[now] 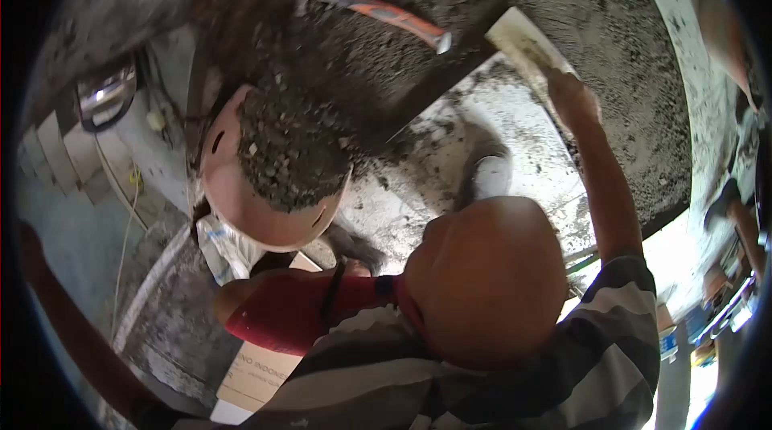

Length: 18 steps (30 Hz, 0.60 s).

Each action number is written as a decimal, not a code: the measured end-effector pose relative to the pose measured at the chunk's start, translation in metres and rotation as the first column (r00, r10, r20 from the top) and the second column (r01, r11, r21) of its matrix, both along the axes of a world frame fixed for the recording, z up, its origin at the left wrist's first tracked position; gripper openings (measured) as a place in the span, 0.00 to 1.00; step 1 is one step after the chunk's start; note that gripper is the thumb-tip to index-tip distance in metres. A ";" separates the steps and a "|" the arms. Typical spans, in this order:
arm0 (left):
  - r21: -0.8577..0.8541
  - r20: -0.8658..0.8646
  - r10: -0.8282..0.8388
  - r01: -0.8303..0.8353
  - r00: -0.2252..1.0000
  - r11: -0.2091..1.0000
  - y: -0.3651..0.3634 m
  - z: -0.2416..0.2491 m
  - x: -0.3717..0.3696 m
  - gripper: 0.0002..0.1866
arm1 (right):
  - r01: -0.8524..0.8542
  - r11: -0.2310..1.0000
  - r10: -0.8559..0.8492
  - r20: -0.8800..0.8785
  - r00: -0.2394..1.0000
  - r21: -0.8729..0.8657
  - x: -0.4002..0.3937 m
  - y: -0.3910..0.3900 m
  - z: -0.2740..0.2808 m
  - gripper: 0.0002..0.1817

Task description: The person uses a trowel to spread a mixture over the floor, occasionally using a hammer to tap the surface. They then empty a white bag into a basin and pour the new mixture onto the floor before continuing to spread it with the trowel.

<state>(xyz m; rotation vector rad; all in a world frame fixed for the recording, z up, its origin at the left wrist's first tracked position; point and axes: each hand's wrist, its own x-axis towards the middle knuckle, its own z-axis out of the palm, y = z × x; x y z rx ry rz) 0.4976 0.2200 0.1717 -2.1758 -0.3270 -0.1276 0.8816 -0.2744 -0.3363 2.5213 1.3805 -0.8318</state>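
Observation:
My right hand (575, 100) grips a pale flat strip (524, 43), which lies along the upper right side of a dusty whitish slab (531, 120). Dark, crumbly mortar (619, 76) surrounds the slab. Above it, a claw hammer (390, 14) with an orange and grey handle rests on the mortar. My left hand (30, 251) is at the far left edge, dim and away from these things; its fingers cannot be made out. A pink basin (221, 161) heaped with grey, gravelly mortar stands left of the slab.
My bare knee (486, 277) fills the lower middle. A metallic tool (108, 96) with a dark handle and cables lies at left. A white plastic bag (229, 249) and a printed cardboard box (253, 378) are below the basin. Another person's leg (748, 233) shows at right.

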 end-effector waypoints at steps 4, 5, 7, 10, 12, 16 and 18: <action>-0.068 -0.116 0.070 -0.078 0.991 0.995 -0.028 -0.013 -0.114 0.23 | 0.095 0.990 -0.092 -0.036 0.995 0.103 -0.002 0.029 0.012 0.14; -0.154 -0.083 0.111 -0.122 0.990 0.980 -0.038 -0.018 -0.127 0.23 | 0.156 0.986 -0.153 -0.055 0.987 0.052 0.003 0.025 0.006 0.15; -0.321 -0.013 0.197 -0.191 0.980 0.928 -0.055 -0.029 -0.152 0.23 | 0.005 0.981 -0.005 0.003 1.000 0.195 0.012 0.012 -0.003 0.15; -0.312 -0.014 0.323 -0.311 0.946 0.898 -0.081 -0.042 -0.214 0.25 | -0.111 0.888 0.090 0.068 0.994 0.447 0.011 0.066 0.027 0.13; -0.349 -0.030 0.392 -0.378 0.919 0.858 -0.092 -0.049 -0.255 0.26 | 0.033 0.993 -0.041 0.062 0.997 0.116 -0.033 0.128 0.085 0.10; -0.380 -0.122 0.518 -0.522 0.847 0.764 -0.123 -0.078 -0.322 0.25 | -0.216 0.775 0.412 -0.216 0.885 0.594 -0.094 0.204 0.098 0.20; -0.587 -0.191 0.670 -0.631 0.717 0.508 -0.147 -0.099 -0.362 0.24 | -0.311 0.821 0.502 -0.347 0.792 0.478 -0.122 0.245 0.110 0.19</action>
